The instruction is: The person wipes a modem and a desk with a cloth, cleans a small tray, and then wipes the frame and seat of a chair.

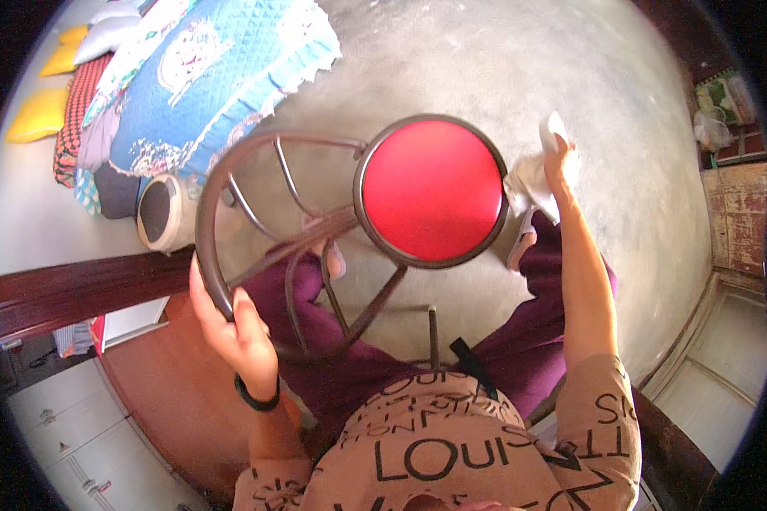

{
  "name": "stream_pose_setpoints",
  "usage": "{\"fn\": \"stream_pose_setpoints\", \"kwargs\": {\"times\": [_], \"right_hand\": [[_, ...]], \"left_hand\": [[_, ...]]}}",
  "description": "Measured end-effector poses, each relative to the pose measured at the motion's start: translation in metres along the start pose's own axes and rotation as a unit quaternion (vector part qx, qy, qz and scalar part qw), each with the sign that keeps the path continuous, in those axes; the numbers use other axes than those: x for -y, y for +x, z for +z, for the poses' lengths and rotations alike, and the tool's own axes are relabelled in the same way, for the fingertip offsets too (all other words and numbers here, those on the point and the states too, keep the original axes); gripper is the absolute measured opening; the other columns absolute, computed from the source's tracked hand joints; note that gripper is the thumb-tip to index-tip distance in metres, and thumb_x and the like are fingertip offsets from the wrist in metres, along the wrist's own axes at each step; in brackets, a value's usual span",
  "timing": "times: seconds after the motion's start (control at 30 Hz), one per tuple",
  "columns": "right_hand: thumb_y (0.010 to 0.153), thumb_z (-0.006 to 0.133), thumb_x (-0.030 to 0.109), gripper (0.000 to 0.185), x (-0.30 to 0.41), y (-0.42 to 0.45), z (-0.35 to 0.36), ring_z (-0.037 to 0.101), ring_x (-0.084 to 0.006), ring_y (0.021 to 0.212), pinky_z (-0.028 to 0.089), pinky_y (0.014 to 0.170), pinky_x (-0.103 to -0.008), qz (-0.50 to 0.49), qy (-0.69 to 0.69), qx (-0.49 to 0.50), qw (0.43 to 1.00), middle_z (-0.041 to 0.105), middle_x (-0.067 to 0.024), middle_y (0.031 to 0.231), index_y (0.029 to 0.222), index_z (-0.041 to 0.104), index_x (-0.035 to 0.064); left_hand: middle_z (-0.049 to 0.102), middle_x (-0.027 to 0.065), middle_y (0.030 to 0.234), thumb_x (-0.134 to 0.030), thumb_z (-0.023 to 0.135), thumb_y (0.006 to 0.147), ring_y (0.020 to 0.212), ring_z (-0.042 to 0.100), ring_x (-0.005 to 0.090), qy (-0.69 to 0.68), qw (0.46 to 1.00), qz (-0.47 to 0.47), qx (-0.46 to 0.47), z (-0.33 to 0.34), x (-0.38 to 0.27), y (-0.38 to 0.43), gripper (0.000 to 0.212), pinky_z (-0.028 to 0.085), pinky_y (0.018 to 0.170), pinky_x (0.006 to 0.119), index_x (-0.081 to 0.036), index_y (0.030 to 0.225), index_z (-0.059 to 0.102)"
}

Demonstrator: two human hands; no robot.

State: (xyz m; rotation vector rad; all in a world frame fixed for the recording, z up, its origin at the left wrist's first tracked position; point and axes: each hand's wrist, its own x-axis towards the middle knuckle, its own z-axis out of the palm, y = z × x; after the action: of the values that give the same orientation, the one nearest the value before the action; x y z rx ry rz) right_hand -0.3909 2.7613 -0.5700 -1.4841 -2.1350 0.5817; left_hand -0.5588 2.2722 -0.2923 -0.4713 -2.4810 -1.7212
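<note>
A metal-framed stool with a round red seat [432, 191] lies in front of me, the seat facing up toward the camera. Its curved brown tube [209, 211] arcs out to the left, joined to the seat by several metal bars. My left hand [240, 332] is wrapped around the lower end of that tube. To the right of the seat, my right hand [559, 163] grasps a crumpled white cloth [534, 179]. The cloth reaches the dark rim of the seat, though whether it touches is hard to tell.
At upper left is a bed with a blue quilted cover [192, 83] and yellow pillows [38, 115]. A round cream-coloured object with a dark panel [160, 214] stands beside it. A worn wooden cabinet [735, 217] is on the right. My legs in purple trousers [530, 319] flank the stool.
</note>
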Motion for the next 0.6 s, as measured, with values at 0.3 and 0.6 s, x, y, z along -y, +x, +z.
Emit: {"fn": "stream_pose_setpoints", "kwargs": {"times": [0.3,0.6], "right_hand": [[0.084,0.052,0.018,0.046,0.148,-0.16,0.039,0.044,-0.0321,0.125,0.042,0.096,-0.0443,-0.065,0.043,0.387,0.919,0.046,-0.0111,0.136,0.13,0.049,0.0218],[0.07,0.065,0.01,0.053,0.07,-0.111,0.003,0.051,-0.0374,0.107,0.044,0.094,-0.0449,-0.286,-0.055,0.118,0.949,0.054,-0.0142,0.119,0.122,0.056,0.0156]], "left_hand": [[0.053,-0.0004,0.08,0.004,0.045,0.086,0.048,0.037,0.0022,-0.007,0.997,0.013,0.076,0.024,0.019,0.088,0.051,0.03,0.039,0.02,-0.002,0.136,0.041],[0.051,-0.0017,0.079,0.004,0.048,0.087,0.052,0.039,0.0025,0.017,0.996,0.002,0.083,0.038,0.026,0.118,0.042,0.03,0.043,0.02,-0.002,0.128,0.048]]}}
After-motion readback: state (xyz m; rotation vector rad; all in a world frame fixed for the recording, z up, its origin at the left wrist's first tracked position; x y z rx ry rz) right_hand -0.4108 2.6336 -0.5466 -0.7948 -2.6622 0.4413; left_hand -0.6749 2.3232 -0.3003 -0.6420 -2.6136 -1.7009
